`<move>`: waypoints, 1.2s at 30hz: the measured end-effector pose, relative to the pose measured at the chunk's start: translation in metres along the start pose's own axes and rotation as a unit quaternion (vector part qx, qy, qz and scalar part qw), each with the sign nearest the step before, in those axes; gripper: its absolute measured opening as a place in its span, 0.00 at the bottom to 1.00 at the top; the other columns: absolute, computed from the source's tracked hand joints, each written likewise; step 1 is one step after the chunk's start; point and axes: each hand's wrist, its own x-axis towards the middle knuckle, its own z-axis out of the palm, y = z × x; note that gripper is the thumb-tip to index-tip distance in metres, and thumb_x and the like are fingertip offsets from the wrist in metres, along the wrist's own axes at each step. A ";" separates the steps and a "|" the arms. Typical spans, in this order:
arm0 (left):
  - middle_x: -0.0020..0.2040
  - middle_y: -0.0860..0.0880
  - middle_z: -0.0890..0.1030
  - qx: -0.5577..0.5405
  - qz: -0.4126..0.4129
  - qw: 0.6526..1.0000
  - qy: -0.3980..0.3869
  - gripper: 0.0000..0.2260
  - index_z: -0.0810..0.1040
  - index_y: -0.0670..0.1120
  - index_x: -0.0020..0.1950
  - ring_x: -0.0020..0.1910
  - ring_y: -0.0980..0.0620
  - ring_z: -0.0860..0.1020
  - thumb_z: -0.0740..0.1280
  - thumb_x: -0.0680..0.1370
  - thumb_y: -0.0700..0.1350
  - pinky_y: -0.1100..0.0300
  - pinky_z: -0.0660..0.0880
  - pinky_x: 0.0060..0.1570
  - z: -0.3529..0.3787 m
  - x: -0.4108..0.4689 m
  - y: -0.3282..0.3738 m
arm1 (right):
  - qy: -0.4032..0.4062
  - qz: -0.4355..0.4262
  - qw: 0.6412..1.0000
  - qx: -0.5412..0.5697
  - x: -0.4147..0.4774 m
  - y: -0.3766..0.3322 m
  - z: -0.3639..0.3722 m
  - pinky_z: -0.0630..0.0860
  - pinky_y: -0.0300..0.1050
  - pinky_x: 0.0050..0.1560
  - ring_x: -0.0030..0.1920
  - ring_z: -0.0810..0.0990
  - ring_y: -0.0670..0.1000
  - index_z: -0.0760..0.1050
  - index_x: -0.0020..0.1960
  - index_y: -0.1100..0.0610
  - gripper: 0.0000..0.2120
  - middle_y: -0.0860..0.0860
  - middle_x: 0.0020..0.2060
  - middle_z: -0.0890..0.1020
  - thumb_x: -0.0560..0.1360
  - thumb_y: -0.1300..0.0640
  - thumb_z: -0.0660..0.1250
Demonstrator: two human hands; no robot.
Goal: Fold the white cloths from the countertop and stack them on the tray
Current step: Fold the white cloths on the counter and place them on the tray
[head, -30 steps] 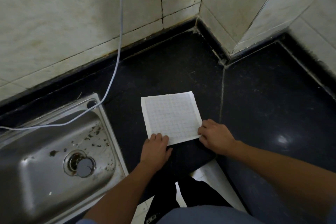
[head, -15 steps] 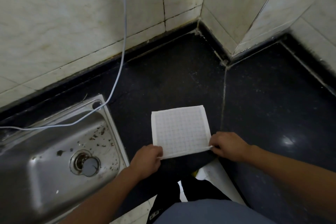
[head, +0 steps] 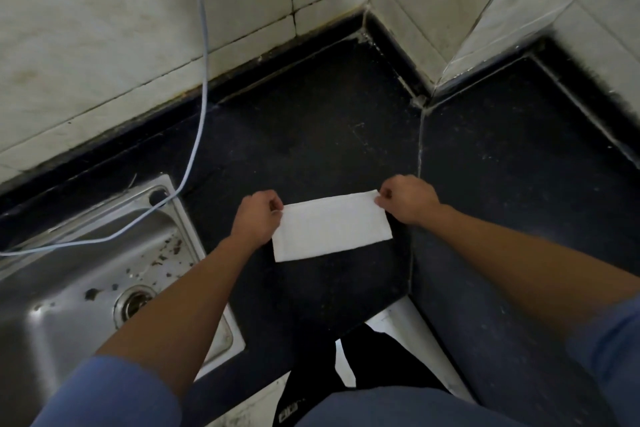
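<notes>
Item: one white, faintly gridded square cloth (head: 331, 227), now a half-height rectangle. Half a second ago it lay open as a full square with both hands at its near edge; that edge has since been carried over to the far one, so the first fold looks done (a second fold probably remains before stacking).

Left hand (head: 258, 220): closed in a pinch on the cloth's far corner at 9 o'clock.

Right hand (head: 407, 199): closed likewise on the far corner at 3 o'clock.

Location: flat on the black speckled stone countertop (head: 311, 135), about centre of view.

Edges: stainless steel sink basin (head: 69, 288) at 8 o'clock, its rim near the left wrist; thin pale cable (head: 201, 97) trailing from 11 o'clock into the sink; tiled wall corner (head: 408, 28) at 12 to 1 o'clock; counter's front edge at 6 o'clock.

Open room: bare counter beyond the cloth toward 12 and across to 3 o'clock.

Tray: not in view.
</notes>
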 end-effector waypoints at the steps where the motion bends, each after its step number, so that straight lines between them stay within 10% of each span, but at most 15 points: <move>1: 0.41 0.48 0.80 0.008 -0.007 1.000 -0.002 0.05 0.78 0.47 0.43 0.42 0.51 0.78 0.67 0.74 0.37 0.56 0.76 0.45 0.004 0.003 -0.001 | -0.004 0.007 1.000 -0.007 0.003 0.000 0.002 0.77 0.49 0.46 0.45 0.80 0.55 0.79 0.46 0.51 0.10 0.52 0.44 0.81 0.76 0.47 0.63; 11: 0.50 0.47 0.75 0.072 0.000 0.990 0.118 0.05 0.76 0.45 0.51 0.45 0.47 0.76 0.67 0.76 0.45 0.52 0.76 0.43 0.016 0.004 0.000 | 0.082 -0.042 0.995 -0.045 -0.014 -0.007 0.013 0.77 0.48 0.45 0.46 0.80 0.55 0.77 0.51 0.54 0.10 0.52 0.49 0.79 0.77 0.49 0.61; 16: 0.42 0.48 0.79 0.133 0.109 0.985 0.022 0.04 0.76 0.46 0.44 0.38 0.48 0.77 0.65 0.77 0.46 0.58 0.71 0.36 0.033 -0.039 0.003 | -0.006 -0.146 0.988 -0.055 -0.042 -0.034 0.047 0.75 0.49 0.45 0.48 0.80 0.55 0.76 0.53 0.54 0.11 0.52 0.50 0.80 0.78 0.51 0.59; 23: 0.41 0.50 0.77 0.123 0.036 0.992 0.017 0.08 0.76 0.47 0.42 0.38 0.50 0.76 0.65 0.78 0.49 0.56 0.73 0.38 0.039 -0.065 -0.036 | 0.010 -0.040 0.999 -0.036 -0.053 0.009 0.048 0.74 0.47 0.47 0.49 0.80 0.53 0.78 0.49 0.52 0.09 0.49 0.49 0.82 0.78 0.49 0.61; 28: 0.47 0.47 0.77 0.185 0.153 0.969 0.061 0.06 0.79 0.44 0.45 0.45 0.47 0.76 0.73 0.72 0.46 0.54 0.77 0.33 0.034 -0.058 -0.041 | 0.064 0.019 0.998 -0.001 -0.041 0.004 0.033 0.74 0.47 0.45 0.46 0.79 0.54 0.75 0.50 0.53 0.11 0.51 0.49 0.80 0.77 0.46 0.62; 36: 0.72 0.46 0.69 0.276 0.180 0.944 -0.015 0.20 0.75 0.46 0.66 0.67 0.42 0.68 0.68 0.75 0.50 0.46 0.68 0.61 0.024 -0.044 -0.036 | 0.005 0.202 0.971 0.131 -0.021 -0.031 0.032 0.73 0.44 0.42 0.49 0.80 0.55 0.74 0.58 0.56 0.18 0.54 0.52 0.80 0.72 0.49 0.69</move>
